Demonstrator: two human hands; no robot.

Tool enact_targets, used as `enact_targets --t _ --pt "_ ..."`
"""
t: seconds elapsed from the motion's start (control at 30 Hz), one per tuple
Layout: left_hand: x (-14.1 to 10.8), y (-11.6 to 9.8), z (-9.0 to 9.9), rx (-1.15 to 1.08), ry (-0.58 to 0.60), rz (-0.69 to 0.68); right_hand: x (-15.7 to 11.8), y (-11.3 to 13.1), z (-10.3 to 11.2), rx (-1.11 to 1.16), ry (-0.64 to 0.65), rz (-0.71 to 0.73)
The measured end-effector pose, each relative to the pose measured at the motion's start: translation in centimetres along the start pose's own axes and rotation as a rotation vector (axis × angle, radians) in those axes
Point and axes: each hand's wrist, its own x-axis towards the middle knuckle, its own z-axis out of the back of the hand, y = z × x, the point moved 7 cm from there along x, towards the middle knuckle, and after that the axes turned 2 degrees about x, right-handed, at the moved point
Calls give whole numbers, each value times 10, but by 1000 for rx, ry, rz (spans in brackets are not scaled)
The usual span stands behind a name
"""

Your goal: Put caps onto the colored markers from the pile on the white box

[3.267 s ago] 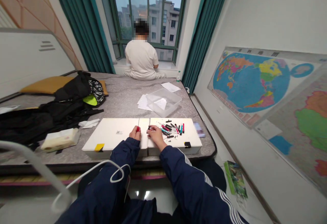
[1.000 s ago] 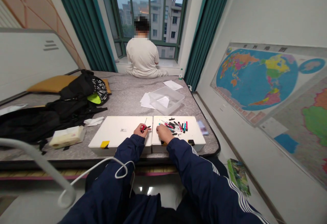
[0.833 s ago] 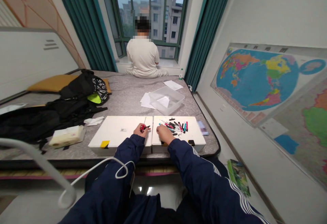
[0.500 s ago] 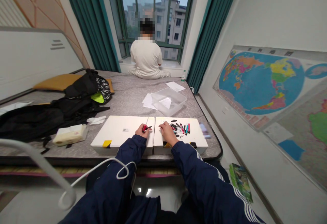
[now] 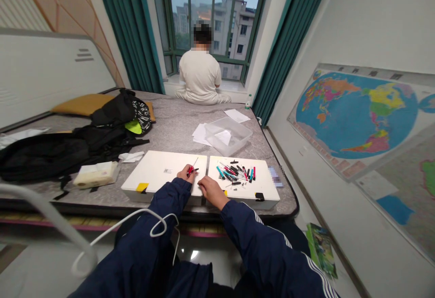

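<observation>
My left hand [image 5: 185, 173] is closed on red and black pen parts [image 5: 190, 170] above the left white box [image 5: 152, 171]. A thin, pale stick juts up from its fingers. My right hand [image 5: 213, 191] hangs over the gap between the two boxes, just right of my left hand. Its fingertips are pinched together, and what they hold, if anything, is too small to make out. On the right white box [image 5: 268, 191] lies a loose heap of pen parts [image 5: 238, 171] in black, red, teal and white, beside my right hand.
Behind the boxes stand a clear plastic bin [image 5: 234, 141] and sheets of paper [image 5: 200, 134]. At left are a tissue pack [image 5: 97, 174] and a black backpack [image 5: 68, 146]. A person [image 5: 200, 73] sits by the window, facing away. A white cable [image 5: 136, 216] crosses my left sleeve.
My right hand has moved left, off the pen-part heap and toward my left hand. More of the heap shows, including teal pieces. The camera view has shifted slightly.
</observation>
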Motion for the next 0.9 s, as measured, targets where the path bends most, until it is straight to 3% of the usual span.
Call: enact_targets --t 0.2,0.4,0.53,0.67,0.77,0.9 --pt "11 21 31 56 -78 24 7 13 -27 -18 15 -49" --pt "15 26 39 -1 -101 40 25 4 -27 65 -34 -124" --pt "16 29 38 -42 -86 45 37 -10 -18 136 -83 -173" --pt "18 25 32 -158 -93 7 38 -36 -5 326 -330 -412" --pt "19 18 23 -206 -58 18 37 -53 -19 621 -380 -588" --pt "20 4 10 -251 -29 39 39 -58 -36 888 -391 -597"
